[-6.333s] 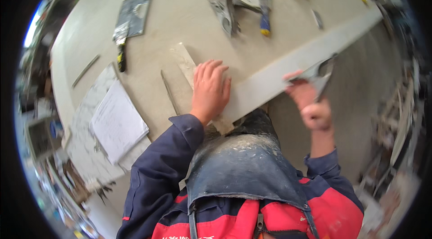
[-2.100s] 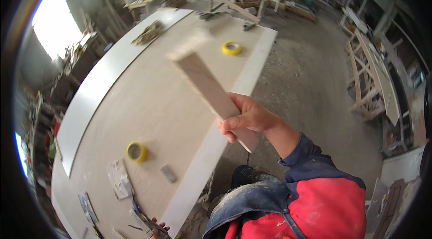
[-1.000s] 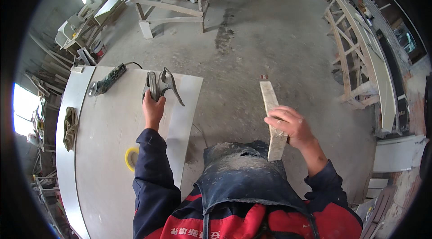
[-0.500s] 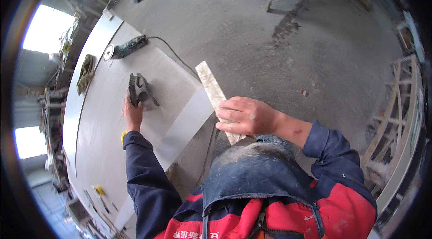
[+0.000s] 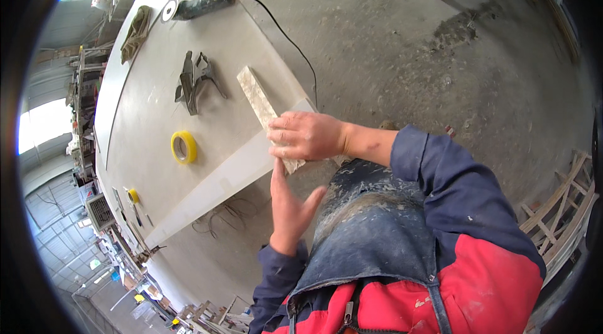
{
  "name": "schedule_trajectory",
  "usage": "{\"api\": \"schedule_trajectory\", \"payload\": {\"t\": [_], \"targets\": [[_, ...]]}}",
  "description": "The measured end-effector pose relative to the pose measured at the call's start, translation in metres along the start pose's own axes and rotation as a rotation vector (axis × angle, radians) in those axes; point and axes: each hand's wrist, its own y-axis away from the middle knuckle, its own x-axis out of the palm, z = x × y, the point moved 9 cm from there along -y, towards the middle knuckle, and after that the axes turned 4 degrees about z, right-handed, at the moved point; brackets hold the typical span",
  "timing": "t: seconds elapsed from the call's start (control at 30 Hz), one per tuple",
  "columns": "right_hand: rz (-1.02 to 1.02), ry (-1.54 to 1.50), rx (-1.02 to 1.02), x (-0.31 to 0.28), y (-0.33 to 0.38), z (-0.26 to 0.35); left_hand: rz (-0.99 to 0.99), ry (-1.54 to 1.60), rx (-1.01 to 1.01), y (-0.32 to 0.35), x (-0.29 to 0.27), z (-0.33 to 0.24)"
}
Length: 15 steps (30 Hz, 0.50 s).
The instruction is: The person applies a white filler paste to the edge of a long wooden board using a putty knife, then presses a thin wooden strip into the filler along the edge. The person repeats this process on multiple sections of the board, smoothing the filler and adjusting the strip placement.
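Observation:
My right hand grips a pale, mottled flat strip near its lower end, with the fingers wrapped over it. The strip slants away over the near edge of a large pale worktable. Just below that grip is my left hand, fingers stretched up toward the strip's lower end and thumb spread wide. Whether its fingertips touch the strip I cannot tell. Beyond the strip on the table lies a black tool like a spring clamp. Left of my hands rests a yellow roll of tape.
An angle grinder lies at the far end of the table, its black cord hanging over the edge. A crumpled olive cloth is on the far left. A wooden frame stands on the floor at right.
My left hand has let go of the black clamp-like tool and come back beside the strip. The right hand has carried the strip left over the table. The view has shifted.

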Motion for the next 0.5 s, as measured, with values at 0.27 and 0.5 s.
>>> {"api": "schedule_trajectory", "payload": {"t": [0.27, 0.5], "targets": [[-0.021, 0.114, 0.239, 0.005, 0.020, -0.010, -0.243, -0.241, 0.141, -0.025, 0.024, 0.001], [-0.070, 0.161, 0.500, -0.005, 0.058, 0.006, -0.255, -0.464, 0.152, -0.022, 0.043, 0.012]]}}
